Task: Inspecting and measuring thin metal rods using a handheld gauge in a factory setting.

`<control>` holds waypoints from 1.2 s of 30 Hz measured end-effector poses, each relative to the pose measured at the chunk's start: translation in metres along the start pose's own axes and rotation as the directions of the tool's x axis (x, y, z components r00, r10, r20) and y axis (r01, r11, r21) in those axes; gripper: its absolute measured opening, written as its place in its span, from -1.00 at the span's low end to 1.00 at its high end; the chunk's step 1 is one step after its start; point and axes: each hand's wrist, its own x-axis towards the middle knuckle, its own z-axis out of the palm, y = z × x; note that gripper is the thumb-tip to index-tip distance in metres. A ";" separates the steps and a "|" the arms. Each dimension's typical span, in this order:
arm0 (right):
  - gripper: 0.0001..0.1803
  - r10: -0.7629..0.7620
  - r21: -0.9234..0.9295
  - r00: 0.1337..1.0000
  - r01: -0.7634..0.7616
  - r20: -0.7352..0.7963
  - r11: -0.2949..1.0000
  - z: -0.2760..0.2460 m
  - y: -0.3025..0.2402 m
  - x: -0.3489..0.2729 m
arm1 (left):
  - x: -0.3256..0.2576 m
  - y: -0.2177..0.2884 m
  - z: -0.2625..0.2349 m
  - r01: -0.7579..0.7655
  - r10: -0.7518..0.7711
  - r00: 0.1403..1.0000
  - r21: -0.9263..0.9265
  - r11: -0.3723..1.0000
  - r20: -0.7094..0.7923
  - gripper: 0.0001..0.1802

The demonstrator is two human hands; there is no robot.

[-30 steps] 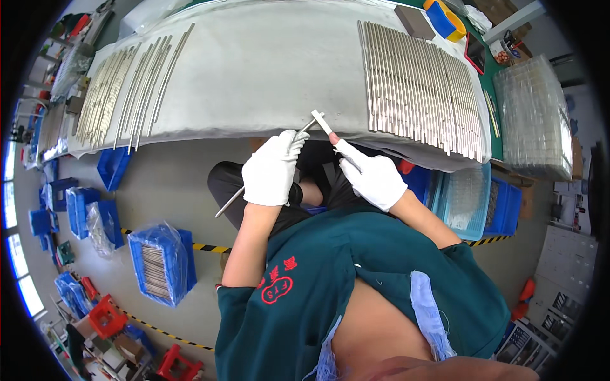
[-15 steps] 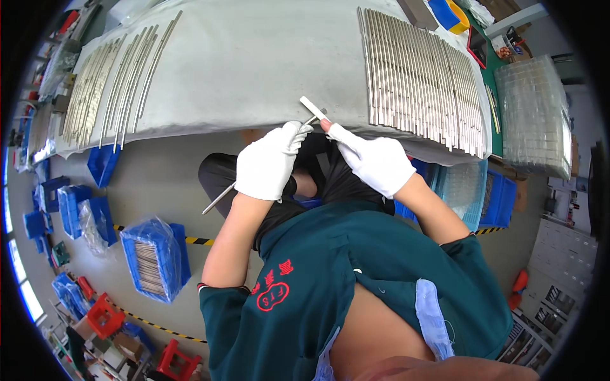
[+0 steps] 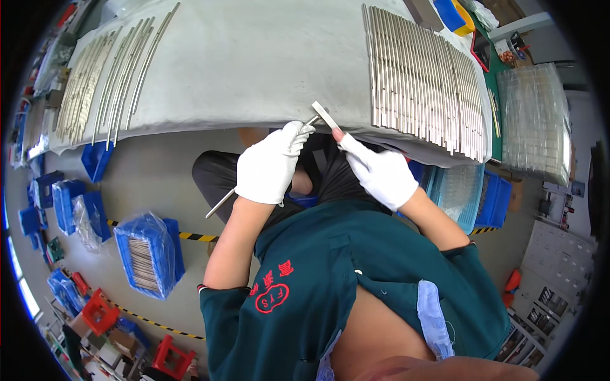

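My left hand (image 3: 270,166), in a white glove, is closed round a thin metal rod (image 3: 220,203). The rod runs slantwise under the palm, with its lower end sticking out by the wrist and its upper end showing past the fingers. A short, flat white bar (image 3: 323,115) is pinched in my right hand (image 3: 384,176), also gloved, with a bare fingertip showing. The bar lies across the rod's upper end and seems to touch it, just off the near edge of the cloth-covered table (image 3: 254,63).
Many similar rods (image 3: 422,82) lie side by side on the table's right. Looser rods (image 3: 127,76) lie at its left. A blue-and-yellow tape roll (image 3: 459,18) is at the far right. On the floor at left stands a plastic-lined blue crate (image 3: 147,254) of rods.
My right hand and the white bar have shifted slightly right and down across the rod's end. My left hand keeps its hold on the rod, almost unmoved.
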 end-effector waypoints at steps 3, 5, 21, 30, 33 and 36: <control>-0.43 0.029 0.012 1.000 -0.029 0.001 1.000 -0.002 -0.001 -0.007 | 0.001 -0.003 0.003 -0.029 0.029 0.999 -0.013 0.999 0.013 -0.76; -0.38 -0.041 -0.028 0.998 0.040 -0.038 0.999 0.002 0.004 0.010 | 0.003 -0.001 0.000 -0.020 0.019 0.999 0.020 1.000 0.027 -0.76; -0.38 0.032 -0.084 0.994 -0.041 -0.108 0.996 0.012 0.000 -0.001 | 0.002 -0.001 0.003 -0.032 0.035 0.998 0.054 0.998 -0.046 -0.76; -0.55 -0.070 -0.126 0.993 0.057 -0.098 0.990 0.008 0.000 0.015 | 0.002 -0.001 0.002 -0.027 0.029 0.999 0.067 0.997 -0.041 -0.77; -0.57 0.064 -0.134 0.998 -0.061 0.014 0.989 0.009 -0.006 -0.016 | 0.003 -0.001 0.005 -0.011 0.010 1.000 -0.029 1.000 -0.030 -0.77; -0.42 0.077 -0.069 0.996 -0.074 0.054 0.995 0.003 -0.006 -0.023 | 0.008 -0.006 0.005 -0.019 0.016 1.000 -0.307 0.952 -0.014 -0.75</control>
